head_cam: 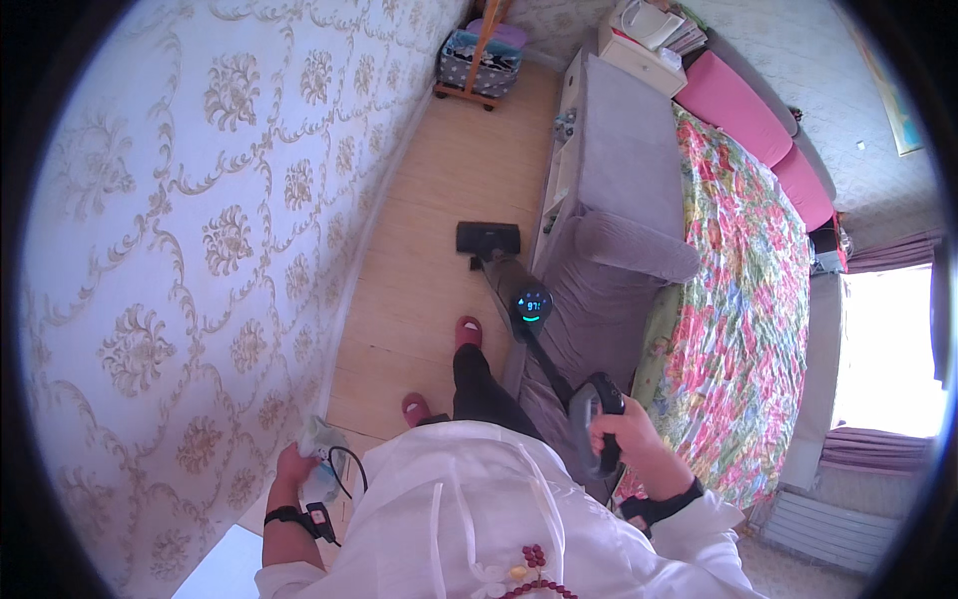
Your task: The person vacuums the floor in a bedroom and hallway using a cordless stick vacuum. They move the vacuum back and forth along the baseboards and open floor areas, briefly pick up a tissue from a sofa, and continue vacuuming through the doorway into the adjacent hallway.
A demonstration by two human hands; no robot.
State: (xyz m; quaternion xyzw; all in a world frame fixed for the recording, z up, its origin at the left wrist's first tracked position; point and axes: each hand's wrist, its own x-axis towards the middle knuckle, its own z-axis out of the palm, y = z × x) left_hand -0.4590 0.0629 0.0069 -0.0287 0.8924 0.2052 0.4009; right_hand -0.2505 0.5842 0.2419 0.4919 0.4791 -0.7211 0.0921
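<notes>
My right hand [630, 433] grips the dark loop handle of an upright cordless floor cleaner [506, 288]. Its body leans away from me, and a round display [532, 305] on it glows blue. The black floor head [488, 238] rests on the wood floor, between the wall and the sofa-like furniture. Down by the wall, my left hand [298, 466] is closed on a pale, crumpled piece of cloth or plastic [323, 436]. Which of the two materials it is, I cannot tell. A black cable [358, 468] loops beside that hand.
Patterned wallpaper [224, 239] bounds the floor [419, 269] on the left. A grey upholstered bench [629, 142] with side shelves runs along the right, beside a bed with a floral cover [741, 322]. Ahead stands a wheeled wooden rack with a star-patterned basket [479, 73].
</notes>
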